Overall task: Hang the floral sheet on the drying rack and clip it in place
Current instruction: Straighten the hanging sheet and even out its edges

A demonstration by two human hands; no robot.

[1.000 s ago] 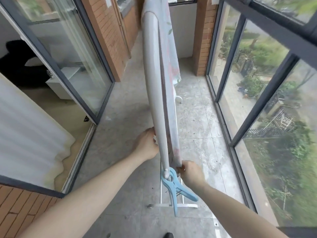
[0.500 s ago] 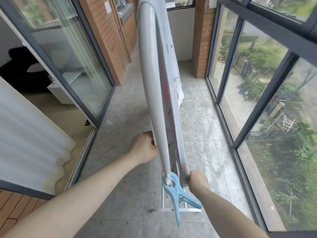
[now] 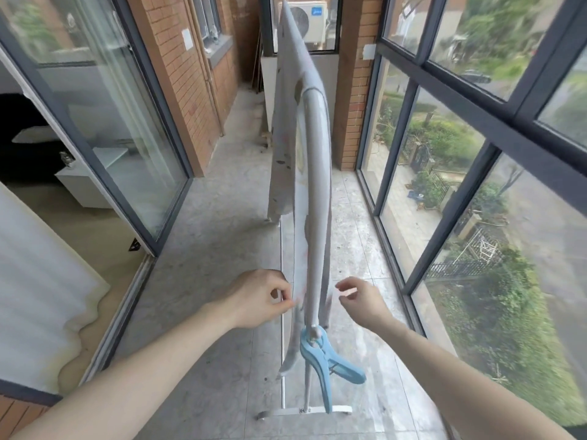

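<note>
— So, starting at the left of the frame, what do you see?

— A glass sliding door [image 3: 104, 128] fills the upper left, with a brick wall [image 3: 187, 87] just past it. Lower down, left of centre, the left hand [image 3: 257, 298] pinches the near edge of the floral sheet [image 3: 297, 173] between thumb and forefinger, the other fingers curled.

— And the sheet itself?

— It hangs over the top bar of the drying rack [image 3: 317, 198], running from the top centre of the frame down to the lower centre, draped on both sides of the bar. A blue clip [image 3: 327, 363] grips the near end of the bar, just below the two hands, its handles pointing down and right.

— The other hand?

— The right hand [image 3: 360, 298] sits just right of the bar, fingers loosely curled and apart, thumb and forefinger narrowly spaced. It holds nothing; whether a fingertip brushes the cloth I cannot tell, since it is blurred.

— Further right?

— Tall windows [image 3: 476, 160] with dark frames, greenery beyond them. A grey tiled floor [image 3: 222, 223] lies below everything.
</note>
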